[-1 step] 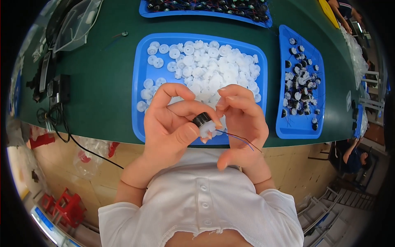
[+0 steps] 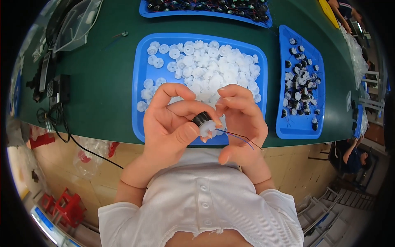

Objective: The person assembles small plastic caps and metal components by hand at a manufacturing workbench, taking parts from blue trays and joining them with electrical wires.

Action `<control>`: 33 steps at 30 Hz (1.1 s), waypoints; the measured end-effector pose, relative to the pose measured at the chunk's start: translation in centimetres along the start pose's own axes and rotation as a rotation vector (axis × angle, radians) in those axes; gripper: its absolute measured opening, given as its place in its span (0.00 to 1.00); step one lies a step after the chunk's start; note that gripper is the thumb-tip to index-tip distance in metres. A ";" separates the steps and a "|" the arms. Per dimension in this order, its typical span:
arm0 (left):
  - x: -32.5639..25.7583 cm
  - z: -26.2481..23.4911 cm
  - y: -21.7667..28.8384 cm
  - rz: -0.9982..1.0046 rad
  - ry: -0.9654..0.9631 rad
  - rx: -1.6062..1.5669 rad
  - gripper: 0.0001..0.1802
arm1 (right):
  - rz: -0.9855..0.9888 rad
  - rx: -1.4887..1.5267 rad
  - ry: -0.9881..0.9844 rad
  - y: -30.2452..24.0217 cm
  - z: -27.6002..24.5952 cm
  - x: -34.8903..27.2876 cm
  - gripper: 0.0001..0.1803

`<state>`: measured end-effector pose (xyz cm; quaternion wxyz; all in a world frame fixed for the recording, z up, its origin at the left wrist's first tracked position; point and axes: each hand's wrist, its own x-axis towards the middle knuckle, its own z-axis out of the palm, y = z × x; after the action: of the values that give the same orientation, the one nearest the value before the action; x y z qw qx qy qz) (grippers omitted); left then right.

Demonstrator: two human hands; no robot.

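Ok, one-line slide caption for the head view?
Left hand holds a wired black-and-white part, right hand close by, at a blue tray of white plastic pieces.

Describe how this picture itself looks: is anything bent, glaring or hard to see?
Head view: the green table's near edge bows and the corners go black; head view: the heaped white plastic pieces wash out where brightest; head view: the black-and-white part in the left hand looks fairly sharp, though its smallest details are hard to read.

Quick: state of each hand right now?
Left hand: closed, holding a black-and-white part between thumb and fingers.
Right hand: open, thumb apart; contact with the wires can't be told.
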<state>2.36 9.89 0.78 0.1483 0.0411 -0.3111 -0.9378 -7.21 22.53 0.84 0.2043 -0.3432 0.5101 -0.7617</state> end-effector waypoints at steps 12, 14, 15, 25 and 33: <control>-0.6 0.3 -0.8 0.089 -0.154 0.251 0.27 | 0.112 -0.168 -0.268 -1.4 -1.2 1.0 0.21; -0.6 0.8 -0.7 0.147 -0.098 0.291 0.26 | -0.037 -0.198 -0.280 -1.4 -1.6 1.4 0.22; -0.5 0.6 -0.7 0.149 -0.103 0.283 0.26 | -0.037 -0.207 -0.280 -1.4 -1.8 1.3 0.22; -0.9 0.2 -0.2 0.058 0.047 0.325 0.21 | 0.301 0.226 -0.007 -3.6 -0.4 0.5 0.29; -0.8 0.2 -0.4 0.019 0.066 0.319 0.16 | 0.251 0.185 0.030 -3.1 -0.1 0.7 0.30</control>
<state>2.97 10.54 0.67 0.1587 0.0922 -0.4513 -0.8733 -7.69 23.34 3.86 0.3213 -0.2451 0.4796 -0.7789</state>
